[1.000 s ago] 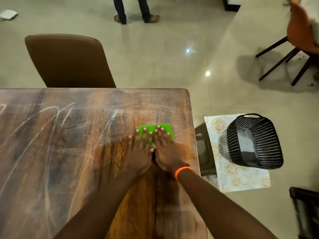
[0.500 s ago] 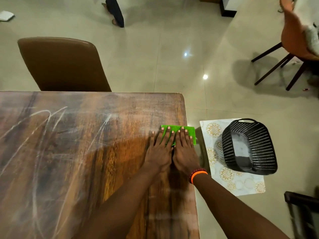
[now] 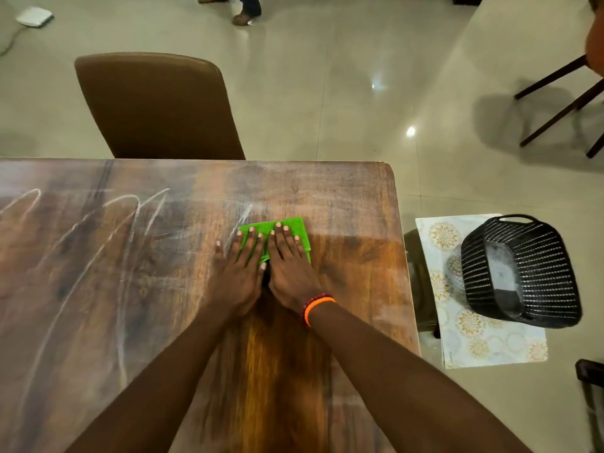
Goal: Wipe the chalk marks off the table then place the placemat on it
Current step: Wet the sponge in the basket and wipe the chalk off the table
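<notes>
A folded green cloth [image 3: 294, 227] lies flat on the wooden table [image 3: 353, 223]. My left hand [image 3: 238, 273] and my right hand [image 3: 289, 266] press on it side by side with straight fingers. White chalk marks [image 3: 127, 220] streak the table's left half, and a faint one touches the cloth's left corner. The wood right of and below the cloth looks darker and cleaner. A pale placemat [image 3: 474, 338] with gold floral circles lies on a low stool right of the table.
A black woven basket [image 3: 523, 273] sits on the placemat. A brown chair [image 3: 157, 106] stands at the table's far edge. Dark chair legs [image 3: 562, 106] are at the right, and a person's feet [image 3: 245, 11] on the tiled floor at the top.
Both hands slid the cloth from mid-table to the right edge, then back left to where it lies now. The wood they passed over looks cleaner.
</notes>
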